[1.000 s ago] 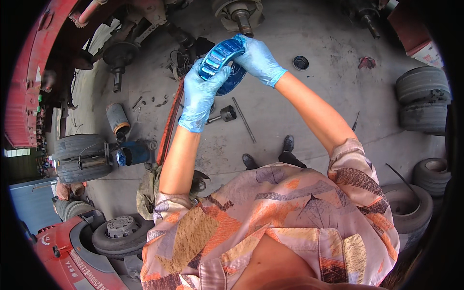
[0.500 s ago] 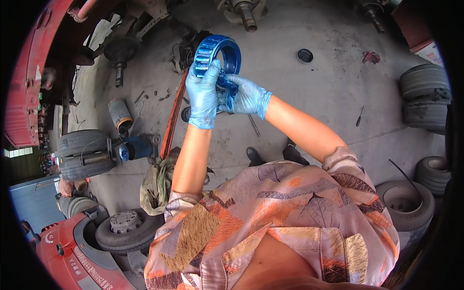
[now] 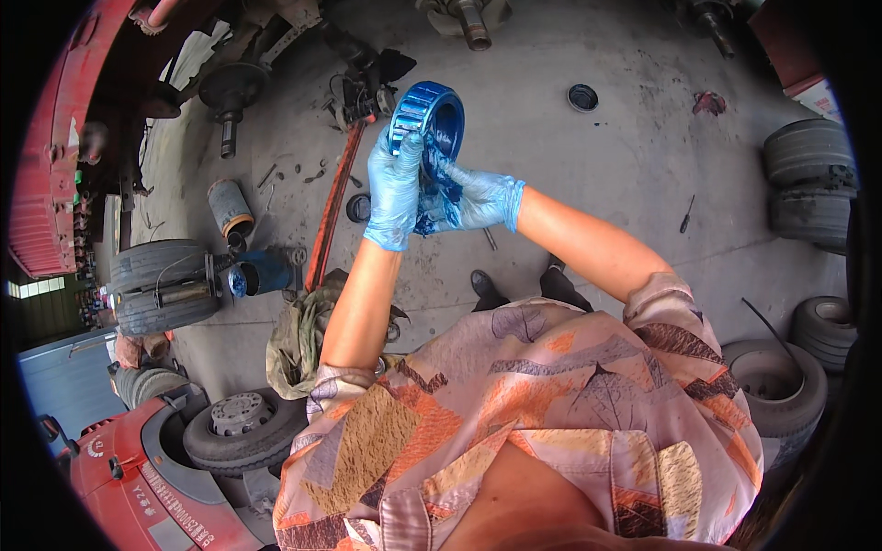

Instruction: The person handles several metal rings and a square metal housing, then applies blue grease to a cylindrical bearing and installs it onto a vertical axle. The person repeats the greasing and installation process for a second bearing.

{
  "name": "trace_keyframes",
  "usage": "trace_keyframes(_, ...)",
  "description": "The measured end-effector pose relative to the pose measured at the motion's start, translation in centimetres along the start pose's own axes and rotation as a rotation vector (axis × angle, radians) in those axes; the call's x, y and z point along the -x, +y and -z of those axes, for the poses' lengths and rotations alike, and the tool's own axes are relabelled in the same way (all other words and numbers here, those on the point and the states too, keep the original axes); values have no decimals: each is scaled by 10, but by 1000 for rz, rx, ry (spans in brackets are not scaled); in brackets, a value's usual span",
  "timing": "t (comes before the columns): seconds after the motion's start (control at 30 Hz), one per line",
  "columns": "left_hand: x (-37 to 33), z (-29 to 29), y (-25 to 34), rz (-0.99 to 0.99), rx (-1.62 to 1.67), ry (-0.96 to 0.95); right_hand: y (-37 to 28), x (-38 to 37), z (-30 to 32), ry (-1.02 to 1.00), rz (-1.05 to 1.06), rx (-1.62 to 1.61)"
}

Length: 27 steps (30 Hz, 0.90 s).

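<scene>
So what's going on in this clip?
A person in blue gloves stands on a concrete workshop floor, holding up a round bearing ring coated in blue grease. The left hand grips its lower edge; the right hand, smeared blue, touches it from below. Stacked tyres, a long red bar and axle parts lie around.

blue gloves, patterned short-sleeved shirt [image 3: 551, 413]

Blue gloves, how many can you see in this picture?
2. One is on the left hand, which grips the left side of the blue ring. The other is on the right hand, just below the ring, fingers reaching to it. None looks hidden.
</scene>
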State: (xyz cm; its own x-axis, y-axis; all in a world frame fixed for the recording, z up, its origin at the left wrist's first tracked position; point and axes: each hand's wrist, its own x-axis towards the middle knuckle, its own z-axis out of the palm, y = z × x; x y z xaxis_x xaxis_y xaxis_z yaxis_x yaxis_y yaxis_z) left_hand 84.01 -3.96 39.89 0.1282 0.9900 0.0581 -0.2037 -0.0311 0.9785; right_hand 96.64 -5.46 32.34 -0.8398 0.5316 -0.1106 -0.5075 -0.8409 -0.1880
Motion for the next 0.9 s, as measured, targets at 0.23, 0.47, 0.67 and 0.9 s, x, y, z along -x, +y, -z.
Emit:
trace_keyframes(0.23,14,7,-19,175,7,51,-11,43,-1,3,-144,323)
trace_keyframes(0.47,25,27,-44,172,30,79,-53,48,-32,709,611,1093)
trace_keyframes(0.67,39,10,-35,133,101,115,-53,20,-11,633,733,1278)
trace_keyframes(0.9,49,17,-33,163,143,134,-42,46,-28,518,740,1143)
